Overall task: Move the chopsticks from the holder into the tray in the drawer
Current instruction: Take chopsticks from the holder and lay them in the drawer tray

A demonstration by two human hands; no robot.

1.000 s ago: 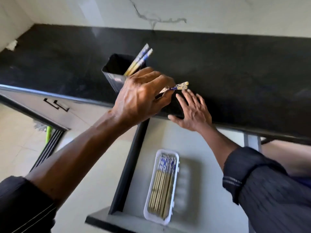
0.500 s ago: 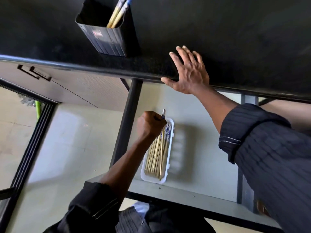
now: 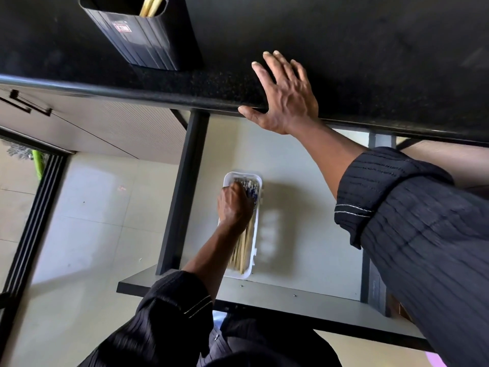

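A black ribbed holder [image 3: 148, 46] stands on the dark counter [image 3: 370, 62] at the top left, with two chopsticks [image 3: 152, 6] left sticking out of it. Below, the drawer [image 3: 304, 221] is pulled out. A white tray [image 3: 256, 242] lies in it, filled with several wooden chopsticks [image 3: 244, 245] with blue-patterned tops. My left hand [image 3: 234, 205] is down inside the tray, fingers curled over chopsticks at their patterned ends. My right hand [image 3: 285, 102] lies flat and spread on the counter's front edge, holding nothing.
The drawer's black left wall [image 3: 182, 194] runs close beside the tray, and its front panel [image 3: 264, 295] is near my body. Cabinet fronts with black handles [image 3: 26, 104] lie to the left. A tiled floor and a green object [image 3: 37, 162] show at the far left.
My left hand carried a pair of chopsticks from the holder down to the drawer and lowered them into the tray. The view tilted downward. My right hand stayed on the counter edge.
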